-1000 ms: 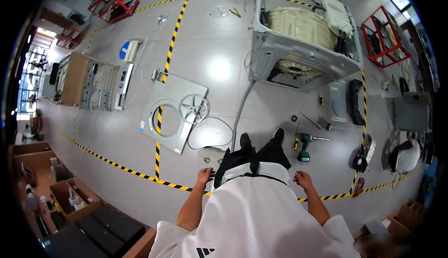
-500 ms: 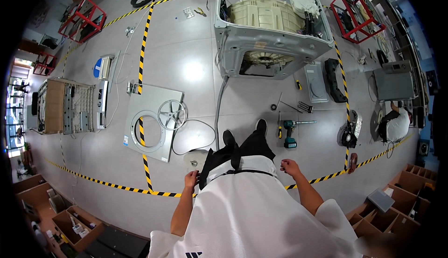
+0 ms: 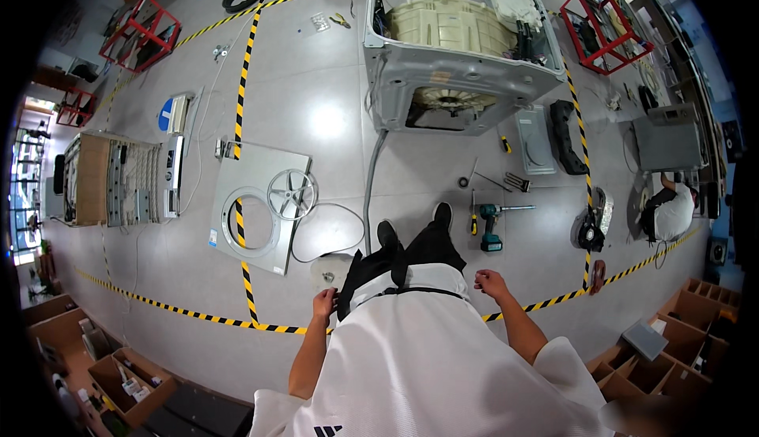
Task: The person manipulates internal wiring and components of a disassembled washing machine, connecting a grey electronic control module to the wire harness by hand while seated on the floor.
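My left hand (image 3: 324, 303) hangs beside my left hip, near a pale round disc (image 3: 330, 268) on the floor. Out from my right hip is my right hand (image 3: 492, 283), its fingers loosely bent and apart. Neither hand shows anything held. Forward of the right hand lie a green cordless drill (image 3: 491, 237) with a long bit and a yellow-and-black screwdriver (image 3: 474, 224). A partly opened washing machine (image 3: 466, 65) with a cream tub stands ahead of my feet, a grey hose (image 3: 372, 192) trailing from it towards me.
Left lie a flat metal panel (image 3: 273, 162) with a round opening, a spoked pulley wheel (image 3: 292, 194) and a belt (image 3: 341, 206). Right are a grey plate (image 3: 536, 138) and a black curved part (image 3: 566, 137). Another person (image 3: 674, 209) crouches at far right by a grey appliance (image 3: 668, 141).
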`<state>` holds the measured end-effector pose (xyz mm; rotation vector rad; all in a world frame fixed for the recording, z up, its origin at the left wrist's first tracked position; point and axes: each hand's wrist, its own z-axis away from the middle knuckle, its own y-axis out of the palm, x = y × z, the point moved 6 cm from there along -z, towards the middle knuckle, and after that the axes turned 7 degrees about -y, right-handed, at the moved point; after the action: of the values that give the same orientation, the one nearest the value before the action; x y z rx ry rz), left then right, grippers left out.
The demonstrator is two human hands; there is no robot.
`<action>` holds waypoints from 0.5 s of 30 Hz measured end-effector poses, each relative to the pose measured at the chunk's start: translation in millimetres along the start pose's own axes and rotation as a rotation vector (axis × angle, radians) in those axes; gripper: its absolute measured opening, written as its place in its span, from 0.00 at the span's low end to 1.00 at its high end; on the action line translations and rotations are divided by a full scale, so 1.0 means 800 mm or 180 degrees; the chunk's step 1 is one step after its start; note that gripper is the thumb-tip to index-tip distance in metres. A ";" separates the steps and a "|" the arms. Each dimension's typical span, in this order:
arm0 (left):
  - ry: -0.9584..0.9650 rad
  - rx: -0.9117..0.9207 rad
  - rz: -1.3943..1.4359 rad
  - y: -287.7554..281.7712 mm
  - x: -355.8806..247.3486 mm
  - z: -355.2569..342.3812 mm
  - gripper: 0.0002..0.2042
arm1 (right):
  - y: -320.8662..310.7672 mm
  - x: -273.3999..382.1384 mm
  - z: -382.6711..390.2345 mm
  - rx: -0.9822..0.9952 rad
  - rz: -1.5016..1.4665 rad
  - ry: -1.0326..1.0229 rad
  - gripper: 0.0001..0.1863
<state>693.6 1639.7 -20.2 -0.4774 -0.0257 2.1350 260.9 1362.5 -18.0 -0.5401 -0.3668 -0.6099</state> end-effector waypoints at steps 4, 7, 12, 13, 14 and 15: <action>-0.0034 0.0004 0.0077 -0.004 0.003 0.000 0.17 | 0.000 0.013 0.002 0.0052 -0.0029 -0.0029 0.17; -0.0089 -0.0009 0.0115 -0.006 0.011 -0.010 0.17 | -0.001 0.022 0.003 0.0074 0.0012 -0.0019 0.17; -0.0021 0.0027 0.0060 0.000 0.005 -0.007 0.16 | -0.005 0.017 0.001 0.0083 0.0009 -0.0032 0.18; -0.0013 0.0025 0.0072 0.000 0.006 -0.008 0.16 | -0.005 0.017 0.002 0.0075 0.0047 -0.0020 0.18; -0.0009 0.0022 0.0085 -0.001 0.006 -0.007 0.16 | -0.005 0.016 0.002 0.0068 0.0085 -0.0005 0.18; 0.0005 0.0044 0.0084 -0.001 0.004 -0.006 0.16 | -0.005 0.016 0.002 0.0063 0.0125 0.0009 0.18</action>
<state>694.1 1642.0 -25.8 -0.4736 -0.0040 2.1592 268.3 1355.4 -9.0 -0.5264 -0.3584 -0.5687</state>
